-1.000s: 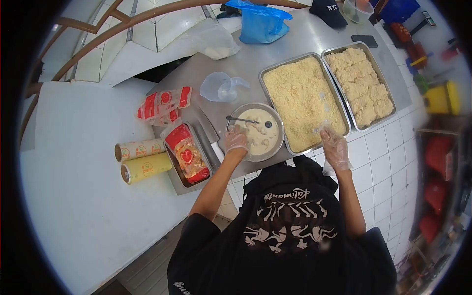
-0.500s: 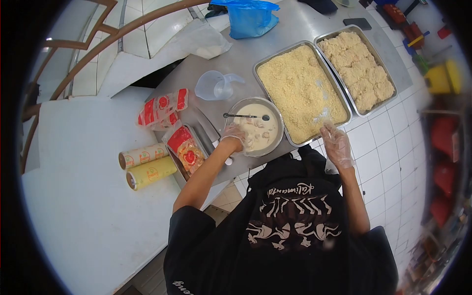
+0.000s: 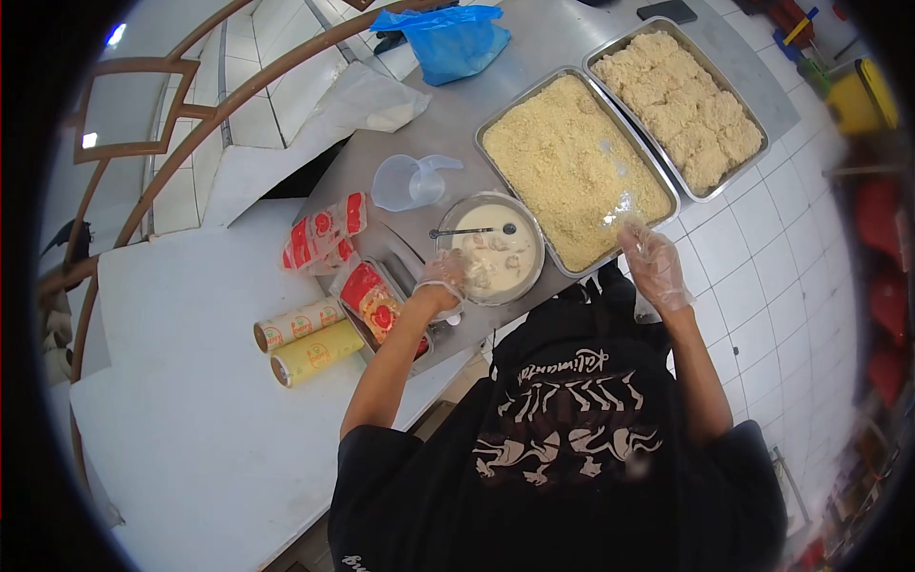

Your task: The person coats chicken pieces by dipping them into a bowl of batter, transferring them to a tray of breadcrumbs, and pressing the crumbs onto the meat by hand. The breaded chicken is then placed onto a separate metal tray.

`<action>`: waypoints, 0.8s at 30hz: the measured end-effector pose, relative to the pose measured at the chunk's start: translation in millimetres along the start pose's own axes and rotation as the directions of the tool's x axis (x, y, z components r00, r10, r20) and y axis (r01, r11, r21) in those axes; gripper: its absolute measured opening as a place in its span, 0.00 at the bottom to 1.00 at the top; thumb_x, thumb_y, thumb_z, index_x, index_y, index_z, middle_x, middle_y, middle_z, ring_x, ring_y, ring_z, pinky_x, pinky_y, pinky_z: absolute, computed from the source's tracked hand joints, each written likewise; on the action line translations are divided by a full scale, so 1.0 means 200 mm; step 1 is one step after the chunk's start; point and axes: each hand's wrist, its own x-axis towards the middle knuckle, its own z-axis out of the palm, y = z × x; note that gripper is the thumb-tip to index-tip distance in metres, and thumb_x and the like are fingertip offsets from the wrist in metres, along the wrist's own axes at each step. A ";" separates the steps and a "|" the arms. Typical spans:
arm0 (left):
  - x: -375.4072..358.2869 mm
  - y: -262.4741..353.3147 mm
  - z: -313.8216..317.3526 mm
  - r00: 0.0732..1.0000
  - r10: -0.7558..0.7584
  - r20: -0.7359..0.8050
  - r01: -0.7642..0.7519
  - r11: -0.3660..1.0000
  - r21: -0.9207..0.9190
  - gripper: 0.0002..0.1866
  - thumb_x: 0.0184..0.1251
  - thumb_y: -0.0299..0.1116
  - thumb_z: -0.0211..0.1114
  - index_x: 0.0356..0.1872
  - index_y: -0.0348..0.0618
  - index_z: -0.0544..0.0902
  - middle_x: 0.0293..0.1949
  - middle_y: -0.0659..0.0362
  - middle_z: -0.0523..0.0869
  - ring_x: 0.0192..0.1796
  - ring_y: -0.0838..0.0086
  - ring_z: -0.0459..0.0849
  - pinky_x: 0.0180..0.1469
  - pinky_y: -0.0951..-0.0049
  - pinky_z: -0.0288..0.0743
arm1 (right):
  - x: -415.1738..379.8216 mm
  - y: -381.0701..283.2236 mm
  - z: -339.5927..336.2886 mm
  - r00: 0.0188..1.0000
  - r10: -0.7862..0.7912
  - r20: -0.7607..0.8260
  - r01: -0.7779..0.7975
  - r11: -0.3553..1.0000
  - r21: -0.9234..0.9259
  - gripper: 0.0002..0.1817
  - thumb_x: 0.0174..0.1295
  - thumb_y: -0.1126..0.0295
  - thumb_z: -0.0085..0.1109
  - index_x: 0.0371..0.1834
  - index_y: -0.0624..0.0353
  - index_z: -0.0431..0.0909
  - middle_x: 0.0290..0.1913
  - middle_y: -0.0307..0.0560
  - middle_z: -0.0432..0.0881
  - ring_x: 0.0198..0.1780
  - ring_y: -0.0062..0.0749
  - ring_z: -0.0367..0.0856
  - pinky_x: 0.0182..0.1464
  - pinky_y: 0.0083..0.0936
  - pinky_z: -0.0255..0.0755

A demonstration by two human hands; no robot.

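My left hand [image 3: 443,277], in a clear glove, reaches into a round metal bowl [image 3: 530,227] of white batter with pale pieces in it. Its fingers are curled at the bowl's near left rim, and the batter hides whether they grip a piece. A spoon [image 3: 472,231] lies across the bowl. My right hand [image 3: 653,262], also gloved, hovers with fingers apart at the near corner of a metal tray filled with breadcrumbs [image 3: 562,162]. It holds nothing. A second tray beyond holds several crumb-coated pieces [image 3: 681,95].
A clear measuring jug [image 3: 410,181] stands left of the crumb tray. Red packets [image 3: 319,229], a small tray with another red packet [image 3: 372,300] and two rolls [image 3: 305,338] lie to the left. A blue bag [image 3: 448,43] sits at the back.
My left hand has slid a little toward the bowl's near rim. My right hand stays by the crumb tray's corner. The whole scene has drifted up and left in view.
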 end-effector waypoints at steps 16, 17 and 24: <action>0.10 0.04 0.05 0.993 -0.030 0.115 0.024 0.998 0.056 0.17 0.54 0.39 0.67 0.42 0.41 0.87 0.50 0.46 0.87 0.57 0.54 0.83 0.58 0.54 0.74 | 0.07 0.01 0.02 0.993 -0.070 0.100 0.075 0.996 -0.048 0.22 0.72 0.60 0.58 0.57 0.68 0.80 0.48 0.58 0.87 0.51 0.37 0.85 0.56 0.30 0.75; 0.08 0.04 0.04 0.992 -0.031 0.118 0.024 0.998 0.063 0.17 0.54 0.39 0.67 0.42 0.41 0.87 0.50 0.46 0.87 0.57 0.54 0.83 0.58 0.54 0.74 | 0.07 0.01 0.02 0.993 -0.058 0.107 0.064 0.996 -0.060 0.22 0.72 0.59 0.58 0.57 0.68 0.80 0.48 0.58 0.87 0.50 0.37 0.85 0.55 0.30 0.75; 0.05 -0.37 0.46 0.995 -0.079 -0.062 -0.006 0.573 -0.819 0.26 0.55 0.22 0.62 0.59 0.36 0.77 0.45 0.51 0.85 0.49 0.62 0.84 0.48 0.69 0.78 | 0.08 0.05 0.02 0.991 -0.114 0.068 0.116 0.993 -0.018 0.22 0.72 0.59 0.58 0.58 0.67 0.80 0.48 0.59 0.87 0.50 0.41 0.85 0.55 0.32 0.75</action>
